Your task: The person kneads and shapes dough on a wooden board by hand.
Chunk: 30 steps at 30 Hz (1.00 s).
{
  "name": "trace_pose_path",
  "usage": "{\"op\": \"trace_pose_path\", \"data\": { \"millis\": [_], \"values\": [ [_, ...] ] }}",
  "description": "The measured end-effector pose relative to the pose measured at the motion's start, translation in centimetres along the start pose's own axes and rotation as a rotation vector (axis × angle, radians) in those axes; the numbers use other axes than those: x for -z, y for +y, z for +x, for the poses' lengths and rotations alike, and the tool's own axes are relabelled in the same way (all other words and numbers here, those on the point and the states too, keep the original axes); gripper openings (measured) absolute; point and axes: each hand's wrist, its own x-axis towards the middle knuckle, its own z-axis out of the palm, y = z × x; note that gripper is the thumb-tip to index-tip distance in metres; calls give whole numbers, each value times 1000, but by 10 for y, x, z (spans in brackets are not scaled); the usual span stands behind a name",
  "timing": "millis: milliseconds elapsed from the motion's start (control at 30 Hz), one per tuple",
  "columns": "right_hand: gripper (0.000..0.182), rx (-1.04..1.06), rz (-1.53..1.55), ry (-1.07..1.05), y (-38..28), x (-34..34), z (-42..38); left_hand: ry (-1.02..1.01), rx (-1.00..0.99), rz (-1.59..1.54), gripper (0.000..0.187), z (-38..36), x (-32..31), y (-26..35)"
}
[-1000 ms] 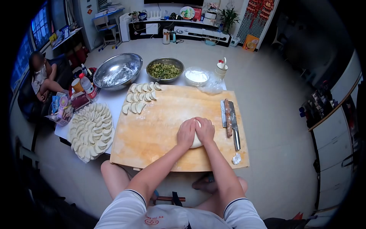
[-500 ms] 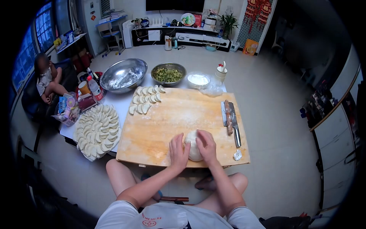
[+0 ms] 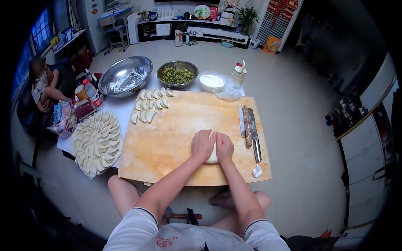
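A pale ball of dough (image 3: pixel 213 156) lies on the wooden board (image 3: pixel 167 146), near its front edge. My left hand (image 3: pixel 203 145) presses on its left side with the fingers curled over it. From the right, my right hand (image 3: pixel 225 146) is wrapped over the same dough, and the two hands nearly touch at the top. Most of the dough is hidden under them. Rows of folded dumplings (image 3: pixel 147 103) sit at the board's far left corner. At the right lie a cleaver (image 3: pixel 256 149) and a floury rolling pin (image 3: pixel 247 125).
A round tray of dumplings (image 3: pixel 96 142) stands left of the board. Behind are a large steel bowl (image 3: pixel 125 77), a bowl of green filling (image 3: pixel 177 75), a bowl of white flour (image 3: pixel 212 80) and a cup (image 3: pixel 239 74). A person (image 3: pixel 42 83) sits at far left.
Both hands have moved slightly forward and closed in over the dough, covering more of it. The camera view has shifted a little, so the board appears farther left.
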Motion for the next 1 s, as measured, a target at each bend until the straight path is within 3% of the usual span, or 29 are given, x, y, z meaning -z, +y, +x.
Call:
{"op": "trace_pose_path", "data": {
  "millis": [100,200,300,400,500,600,700,800,1000],
  "values": [
    [37,80,5,-259,15,13,27,-9,124,69,54,-6,0,12],
    [37,129,-280,-396,3,24,29,7,58,39,61,-28,10,8],
    [42,-10,-391,-291,-24,29,4,-42,-9,38,63,-65,34,14],
    [47,55,-90,-180,-3,-3,-40,-169,30,63,60,-112,64,29],
    [48,113,-234,-137,-44,7,-72,-262,117,31,53,-133,100,46],
    [45,154,-422,-2,-58,0,-79,180,-139,78,46,-106,71,21],
    [40,205,-414,46,-44,-4,-65,140,-236,-178,40,-67,26,-8],
    [34,100,-226,-26,-29,0,-35,143,-235,-112,34,-41,11,-8],
    [32,-99,-331,-185,-25,6,13,-84,-68,-105,36,3,11,0]
  ]
}}
